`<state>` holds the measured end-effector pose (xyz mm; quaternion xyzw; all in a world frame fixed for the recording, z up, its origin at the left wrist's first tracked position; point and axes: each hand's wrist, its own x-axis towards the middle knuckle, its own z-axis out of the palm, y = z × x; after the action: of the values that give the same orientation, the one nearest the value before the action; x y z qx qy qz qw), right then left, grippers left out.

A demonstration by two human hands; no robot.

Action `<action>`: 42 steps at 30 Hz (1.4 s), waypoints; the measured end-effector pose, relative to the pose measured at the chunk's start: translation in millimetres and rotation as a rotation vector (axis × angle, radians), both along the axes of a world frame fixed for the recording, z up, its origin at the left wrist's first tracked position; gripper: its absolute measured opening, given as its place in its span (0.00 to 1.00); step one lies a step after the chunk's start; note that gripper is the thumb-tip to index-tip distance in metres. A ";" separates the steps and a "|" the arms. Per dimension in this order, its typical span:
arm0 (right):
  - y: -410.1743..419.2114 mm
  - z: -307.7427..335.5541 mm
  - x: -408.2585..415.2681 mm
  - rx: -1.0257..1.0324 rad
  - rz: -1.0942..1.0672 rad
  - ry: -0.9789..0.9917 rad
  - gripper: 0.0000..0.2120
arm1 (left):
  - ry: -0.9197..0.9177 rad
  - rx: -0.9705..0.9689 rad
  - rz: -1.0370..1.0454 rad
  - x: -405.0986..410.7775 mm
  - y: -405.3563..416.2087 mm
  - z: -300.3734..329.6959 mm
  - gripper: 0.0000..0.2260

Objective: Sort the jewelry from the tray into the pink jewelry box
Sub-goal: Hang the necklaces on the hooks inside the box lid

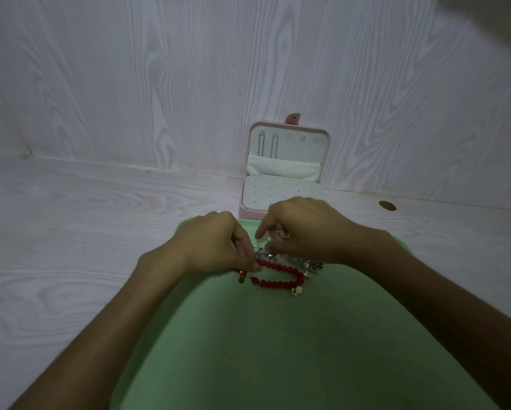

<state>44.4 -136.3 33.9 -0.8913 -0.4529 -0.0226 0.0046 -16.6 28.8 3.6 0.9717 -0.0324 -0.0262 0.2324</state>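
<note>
Left hand (215, 241) pinches red bead bracelet (280, 275) on green tray (278, 350); right hand (304, 229) pinches silver jewelry (267, 255). Open pink jewelry box (286, 170) behind hands, frame centre; brown disc (387, 205) on tabletop, right.

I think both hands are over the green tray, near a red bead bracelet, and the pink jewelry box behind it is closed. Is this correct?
Not fully. The head view shows the pink jewelry box open, its lid upright against the wall. The rest holds: both hands, left and right, are over the green tray near the red bead bracelet.
</note>
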 end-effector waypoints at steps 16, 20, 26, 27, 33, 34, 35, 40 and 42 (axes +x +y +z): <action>15.6 -10.8 6.5 -0.111 0.031 0.226 0.05 | 0.117 -0.223 0.139 4.0 2.8 -4.0 0.10; 3.0 -9.1 9.4 0.212 -0.051 0.552 0.04 | 0.112 -0.277 0.110 4.5 3.1 -4.9 0.16; -9.6 -14.8 8.6 0.485 -0.147 0.874 0.04 | 0.111 -0.260 0.014 8.0 0.1 -10.9 0.15; -10.3 -15.5 8.7 0.505 -0.150 0.882 0.04 | 0.088 -0.229 0.011 8.7 -1.4 -13.0 0.14; -17.4 -8.7 9.7 0.627 -0.138 0.873 0.05 | -0.095 -0.107 0.021 7.5 -9.7 -15.7 0.07; -18.5 -6.5 9.2 0.629 -0.130 0.880 0.05 | -0.108 -0.120 0.019 7.4 -9.7 -15.6 0.07; -19.4 -4.1 8.8 0.630 -0.121 0.890 0.05 | -0.112 -0.148 0.017 7.1 -9.6 -15.2 0.07; -26.9 10.5 7.2 0.658 -0.095 0.907 0.07 | -0.102 -0.377 0.030 8.1 -5.1 -9.8 0.05; -31.9 16.1 7.2 0.712 -0.097 0.917 0.06 | -0.070 -0.523 0.007 7.5 -2.4 -2.8 0.07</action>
<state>51.6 -168.2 50.0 -0.7734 -0.3276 0.2145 0.4985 -9.1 26.4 0.8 0.8790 -0.0429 0.0177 0.4746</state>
